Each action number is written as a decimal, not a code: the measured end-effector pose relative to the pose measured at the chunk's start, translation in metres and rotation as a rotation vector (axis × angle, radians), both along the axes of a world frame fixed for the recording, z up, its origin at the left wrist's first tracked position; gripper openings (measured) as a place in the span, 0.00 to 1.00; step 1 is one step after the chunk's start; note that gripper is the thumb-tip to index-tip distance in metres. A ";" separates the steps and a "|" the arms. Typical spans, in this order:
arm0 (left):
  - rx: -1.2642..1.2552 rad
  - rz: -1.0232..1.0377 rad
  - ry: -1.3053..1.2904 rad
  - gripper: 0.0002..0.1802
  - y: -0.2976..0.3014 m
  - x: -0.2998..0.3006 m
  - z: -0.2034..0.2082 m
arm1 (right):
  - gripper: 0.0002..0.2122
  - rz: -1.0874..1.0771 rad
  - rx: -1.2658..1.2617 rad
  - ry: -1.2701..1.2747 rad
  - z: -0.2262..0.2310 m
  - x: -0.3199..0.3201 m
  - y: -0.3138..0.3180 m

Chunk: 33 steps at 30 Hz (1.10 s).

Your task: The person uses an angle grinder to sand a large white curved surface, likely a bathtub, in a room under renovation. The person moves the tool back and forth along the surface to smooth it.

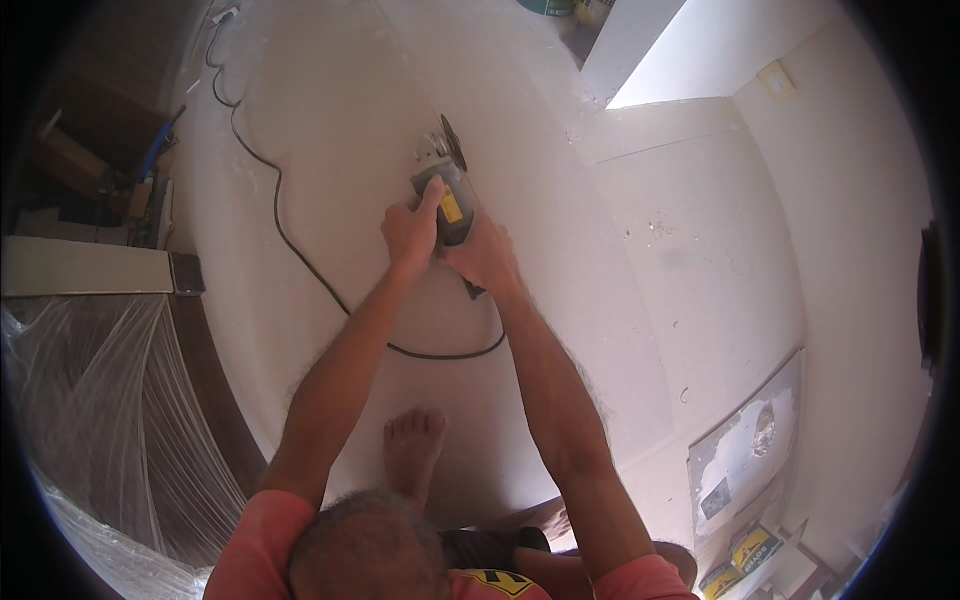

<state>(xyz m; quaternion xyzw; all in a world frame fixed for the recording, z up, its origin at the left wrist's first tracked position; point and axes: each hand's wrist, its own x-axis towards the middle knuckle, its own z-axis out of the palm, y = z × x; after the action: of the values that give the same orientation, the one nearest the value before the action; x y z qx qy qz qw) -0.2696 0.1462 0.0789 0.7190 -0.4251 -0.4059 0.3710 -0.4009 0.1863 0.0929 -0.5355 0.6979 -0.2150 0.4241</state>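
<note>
An angle grinder (455, 208) with a dark body and a yellow label is held out over the pale, dusty floor. Its thin dark disc (453, 142) stands on edge at the far end, beside the silvery gear head, close to a straight line in the floor. My left hand (410, 232) is closed round the left side of the body, thumb along the top. The rear of the body is gripped by my right hand (487, 253); its fingers are partly hidden. A black power cord (440, 356) leaves the grinder's back end and loops leftward.
The cord runs to a white plug or socket (226, 15) at the far left. Plastic sheeting (90, 370) covers furniture on the left. My bare foot (415, 440) is on the floor below the cord. Yellow-and-dark packages (752, 550) and a stained board (745, 450) lie at the near right.
</note>
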 end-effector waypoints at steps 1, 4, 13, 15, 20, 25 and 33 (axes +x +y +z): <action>-0.039 0.017 0.001 0.42 0.001 0.000 -0.001 | 0.32 -0.003 0.010 -0.001 0.000 0.001 0.001; 0.059 -0.027 0.001 0.41 0.003 0.001 0.004 | 0.33 -0.012 0.031 0.004 0.003 0.000 0.004; 0.041 -0.022 -0.017 0.41 0.000 0.004 -0.001 | 0.32 -0.001 0.047 0.037 0.006 0.001 0.002; 0.039 -0.013 -0.025 0.42 -0.004 0.004 -0.005 | 0.31 -0.005 0.018 0.039 0.003 0.002 0.000; 0.091 -0.028 -0.001 0.43 -0.009 0.004 -0.003 | 0.30 0.000 0.071 -0.003 0.011 -0.001 -0.005; 0.072 0.001 -0.029 0.43 -0.011 0.009 -0.017 | 0.30 -0.009 0.030 0.016 0.011 0.003 -0.002; 0.000 0.006 0.019 0.39 0.000 0.004 -0.017 | 0.32 0.004 0.037 0.014 0.005 -0.002 0.007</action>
<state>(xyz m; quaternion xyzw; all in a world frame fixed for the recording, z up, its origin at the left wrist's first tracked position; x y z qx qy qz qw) -0.2660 0.1462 0.0624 0.7165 -0.4192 -0.4115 0.3762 -0.4030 0.1931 0.0978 -0.5307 0.7036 -0.1973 0.4294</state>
